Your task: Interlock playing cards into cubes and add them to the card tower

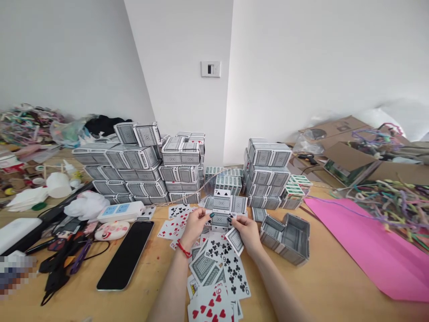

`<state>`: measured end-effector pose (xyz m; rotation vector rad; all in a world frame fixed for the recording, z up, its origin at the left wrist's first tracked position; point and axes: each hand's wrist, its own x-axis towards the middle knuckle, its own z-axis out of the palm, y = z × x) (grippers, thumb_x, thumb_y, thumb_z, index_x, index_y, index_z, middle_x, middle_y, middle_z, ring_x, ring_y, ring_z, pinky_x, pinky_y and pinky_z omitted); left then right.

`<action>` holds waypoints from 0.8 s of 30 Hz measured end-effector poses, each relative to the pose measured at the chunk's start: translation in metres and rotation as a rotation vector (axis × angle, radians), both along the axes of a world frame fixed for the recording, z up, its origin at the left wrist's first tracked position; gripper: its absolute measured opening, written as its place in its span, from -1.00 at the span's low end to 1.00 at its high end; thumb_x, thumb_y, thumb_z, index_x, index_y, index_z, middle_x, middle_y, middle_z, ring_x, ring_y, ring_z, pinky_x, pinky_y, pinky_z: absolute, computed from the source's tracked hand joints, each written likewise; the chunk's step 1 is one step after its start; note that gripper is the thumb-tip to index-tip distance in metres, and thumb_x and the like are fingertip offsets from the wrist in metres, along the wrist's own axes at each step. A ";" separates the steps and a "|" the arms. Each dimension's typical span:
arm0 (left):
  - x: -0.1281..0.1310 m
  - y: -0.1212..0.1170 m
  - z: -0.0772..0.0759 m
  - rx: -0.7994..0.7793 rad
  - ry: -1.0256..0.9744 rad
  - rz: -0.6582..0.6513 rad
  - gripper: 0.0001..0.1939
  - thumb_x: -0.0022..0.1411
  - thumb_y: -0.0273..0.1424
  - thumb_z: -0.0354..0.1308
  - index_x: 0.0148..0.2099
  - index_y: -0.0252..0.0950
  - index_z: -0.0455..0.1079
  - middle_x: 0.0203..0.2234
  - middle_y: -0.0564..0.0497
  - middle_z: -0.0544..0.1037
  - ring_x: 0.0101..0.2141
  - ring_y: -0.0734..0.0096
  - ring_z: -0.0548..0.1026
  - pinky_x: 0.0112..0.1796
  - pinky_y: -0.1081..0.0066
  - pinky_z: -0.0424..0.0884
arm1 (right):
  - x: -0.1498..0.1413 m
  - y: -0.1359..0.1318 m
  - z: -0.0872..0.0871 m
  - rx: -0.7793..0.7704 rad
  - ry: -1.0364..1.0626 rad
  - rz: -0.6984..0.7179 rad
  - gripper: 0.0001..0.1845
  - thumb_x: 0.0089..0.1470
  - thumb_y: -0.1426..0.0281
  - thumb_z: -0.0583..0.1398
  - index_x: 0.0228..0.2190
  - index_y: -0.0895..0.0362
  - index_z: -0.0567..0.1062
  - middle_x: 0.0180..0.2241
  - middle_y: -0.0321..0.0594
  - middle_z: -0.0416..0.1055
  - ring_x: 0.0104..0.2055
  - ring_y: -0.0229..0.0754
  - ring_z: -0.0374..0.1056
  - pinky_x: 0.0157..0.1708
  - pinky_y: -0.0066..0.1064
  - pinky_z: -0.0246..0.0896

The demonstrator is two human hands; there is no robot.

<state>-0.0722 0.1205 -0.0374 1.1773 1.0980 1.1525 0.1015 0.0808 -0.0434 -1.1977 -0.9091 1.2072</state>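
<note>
My left hand (197, 225) pinches the left side of a cross-shaped piece made of playing cards (221, 205), with grey backs and folded white edges. On its right side my right hand (247, 230) grips the same piece, fingers closed. A loose grey-backed card (235, 241) sticks out under the right hand; whether that hand holds it, I cannot tell. Below lies a spread of loose playing cards (203, 268), some face up, with a nine of clubs (235, 275) among them. To the right stands an open box built of cards (295, 239).
Stacked card boxes rise at the back left (134, 167), centre (181, 167) and right (268, 172). A black phone (126, 255), a white power strip (121, 211) and dark tools (60, 264) lie left. Pink paper (372, 250) and a cardboard box (355, 163) are right.
</note>
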 end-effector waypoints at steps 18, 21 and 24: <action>0.003 -0.008 0.018 0.104 -0.198 0.039 -0.90 -0.15 -0.44 0.15 -0.59 -0.30 0.27 -0.13 -0.04 0.46 -0.20 0.26 0.43 -0.26 0.39 0.29 | 0.000 0.000 0.006 -0.004 0.305 0.020 -0.58 -0.15 0.09 0.20 -0.38 0.18 0.49 -0.69 -0.29 0.39 -0.76 -0.38 0.08 -0.75 -0.54 -0.10; -0.001 -0.004 0.012 0.100 -0.084 0.068 -0.96 -0.14 -0.44 0.13 -0.53 -0.29 0.31 -0.37 0.03 0.51 -0.39 0.40 0.43 -0.40 0.49 0.27 | 0.000 -0.001 0.006 -0.011 0.257 0.124 -0.55 -0.11 0.03 0.15 -0.60 0.20 0.44 -0.85 -0.40 0.17 -0.83 -0.46 -0.18 -0.77 -0.53 -0.32; -0.002 -0.002 0.008 0.102 -0.034 0.071 -0.95 -0.13 -0.48 0.11 -0.50 -0.28 0.36 -0.51 0.09 0.47 -0.49 0.47 0.39 -0.48 0.54 0.23 | -0.001 -0.001 0.007 -0.003 0.211 0.216 -0.60 -0.25 0.10 0.28 -0.69 0.19 0.38 -0.88 -0.47 0.07 -0.80 -0.46 -0.15 -0.75 -0.54 -0.27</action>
